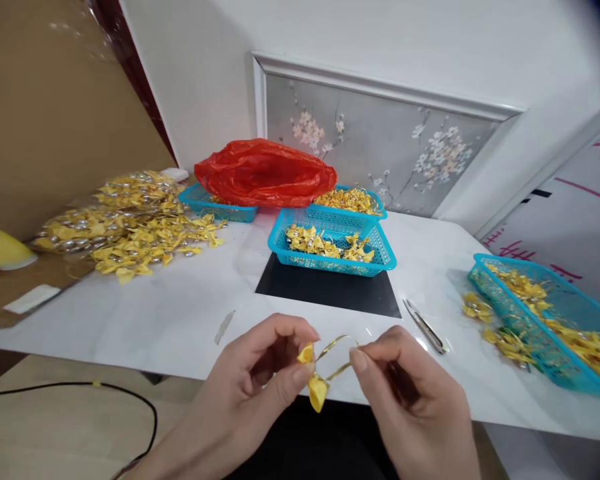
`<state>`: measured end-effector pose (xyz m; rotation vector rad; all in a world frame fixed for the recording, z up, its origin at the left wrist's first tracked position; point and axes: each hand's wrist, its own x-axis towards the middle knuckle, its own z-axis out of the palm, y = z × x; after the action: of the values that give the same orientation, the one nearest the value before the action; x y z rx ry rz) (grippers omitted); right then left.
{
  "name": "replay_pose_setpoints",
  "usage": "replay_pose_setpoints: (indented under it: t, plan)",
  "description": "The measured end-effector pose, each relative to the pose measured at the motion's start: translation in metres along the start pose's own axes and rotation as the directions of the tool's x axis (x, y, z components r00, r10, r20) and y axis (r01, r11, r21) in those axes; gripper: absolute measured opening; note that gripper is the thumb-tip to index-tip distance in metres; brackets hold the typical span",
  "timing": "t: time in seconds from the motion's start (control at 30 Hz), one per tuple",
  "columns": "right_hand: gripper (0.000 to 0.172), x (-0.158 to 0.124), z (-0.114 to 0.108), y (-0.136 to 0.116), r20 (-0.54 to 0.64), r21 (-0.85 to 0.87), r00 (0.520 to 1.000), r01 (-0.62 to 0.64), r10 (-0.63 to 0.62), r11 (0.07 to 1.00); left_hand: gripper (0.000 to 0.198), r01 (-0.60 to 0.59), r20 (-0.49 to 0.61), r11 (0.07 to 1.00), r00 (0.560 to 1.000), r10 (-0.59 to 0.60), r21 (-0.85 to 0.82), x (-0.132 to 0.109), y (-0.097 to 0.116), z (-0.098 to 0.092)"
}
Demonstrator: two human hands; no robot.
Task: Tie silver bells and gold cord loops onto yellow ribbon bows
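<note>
Between thumb and fingers, my left hand (pixel 265 373) pinches a small yellow ribbon bow (pixel 317 392) above the front edge of the table. A thin gold cord (pixel 334 348) loops from the bow across to my right hand (pixel 405 393), whose thumb and forefinger are closed on its end. The bow's middle is partly hidden by my left fingers. Straight ahead, a blue plastic basket (pixel 330 265) holds several similar yellow bows (pixel 307 240) and rests partly on a black mat (pixel 325 290).
Silver tweezers (pixel 425 327) lie right of the mat. Another blue basket (pixel 575 293) with yellow pieces stands at the right. A heap of yellow bows with silvery beads (pixel 145 243) lies left. Behind, a red plastic bag (pixel 265 175) covers part of a blue basket (pixel 225 212).
</note>
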<state>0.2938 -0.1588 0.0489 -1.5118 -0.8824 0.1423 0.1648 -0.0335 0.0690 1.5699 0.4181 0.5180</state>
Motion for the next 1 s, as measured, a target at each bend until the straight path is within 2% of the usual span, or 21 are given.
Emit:
replay_pose_setpoints:
  t: [0.03, 0.1, 0.13, 0.2, 0.27, 0.33, 0.4, 0.5, 0.6, 0.67, 0.73, 0.83, 1.0]
  plan:
    - [0.019, 0.001, 0.002, 0.002, -0.044, -0.175, 0.986, 0.150, -0.160, 0.973, 0.005, -0.024, -0.009, 0.998, 1.000, 0.024, 0.051, -0.001, 0.000, 0.000]
    - [0.022, 0.005, 0.006, 0.004, -0.069, -0.455, 0.910, 0.337, -0.409, 0.825, 0.009, -0.064, -0.006, 0.985, 0.998, 0.065, 0.162, -0.002, 0.000, 0.001]
    - [0.025, 0.007, 0.007, 0.004, -0.064, -0.543, 0.878, 0.369, -0.475, 0.755, 0.010, -0.074, -0.002, 0.976, 0.997, 0.076, 0.207, -0.003, 0.000, 0.002]
    - [0.030, 0.013, 0.008, 0.003, -0.057, -0.632, 0.866, 0.354, -0.497, 0.689, 0.011, -0.075, -0.008, 0.968, 0.997, 0.079, 0.241, -0.004, -0.001, 0.007]
    - [0.027, 0.019, 0.008, 0.000, -0.075, -0.645, 0.885, 0.308, -0.459, 0.699, 0.008, -0.064, -0.020, 0.973, 0.997, 0.070, 0.220, -0.004, -0.001, 0.013]
    - [0.018, 0.022, 0.008, -0.002, -0.090, -0.602, 0.906, 0.281, -0.414, 0.747, 0.007, -0.051, -0.055, 0.981, 0.997, 0.062, 0.186, -0.004, -0.001, 0.018]
    - [0.012, 0.022, 0.007, -0.003, -0.086, -0.510, 0.922, 0.284, -0.377, 0.812, 0.005, -0.050, -0.110, 0.986, 0.992, 0.069, 0.159, -0.003, -0.001, 0.020]
    - [0.016, 0.020, 0.003, -0.004, -0.031, -0.326, 0.967, 0.228, -0.252, 0.917, 0.003, -0.059, -0.182, 0.990, 0.980, 0.082, 0.128, 0.000, -0.002, 0.017]
    - [0.018, 0.018, -0.004, -0.009, 0.069, -0.082, 0.997, -0.022, 0.028, 0.996, 0.006, -0.009, -0.193, 0.994, 0.981, 0.030, 0.109, 0.002, -0.004, 0.011]
    - [0.022, 0.018, -0.010, -0.014, 0.165, 0.078, 0.959, -0.247, 0.232, 0.966, 0.009, 0.028, -0.215, 0.996, 0.976, -0.010, 0.081, 0.003, -0.005, 0.009]
    - [0.026, 0.018, -0.017, -0.017, 0.235, 0.169, 0.903, -0.402, 0.359, 0.900, 0.012, 0.040, -0.241, 0.998, 0.970, -0.030, 0.039, 0.003, -0.005, 0.008]
    - [0.035, 0.018, -0.027, -0.014, 0.232, 0.204, 0.887, -0.446, 0.399, 0.872, 0.015, 0.033, -0.227, 0.999, 0.973, -0.033, -0.005, 0.004, -0.005, 0.007]
    - [0.030, 0.014, -0.033, -0.005, 0.095, 0.161, 0.928, -0.371, 0.360, 0.915, 0.015, 0.020, -0.212, 0.999, 0.977, -0.026, -0.030, 0.007, -0.005, 0.005]
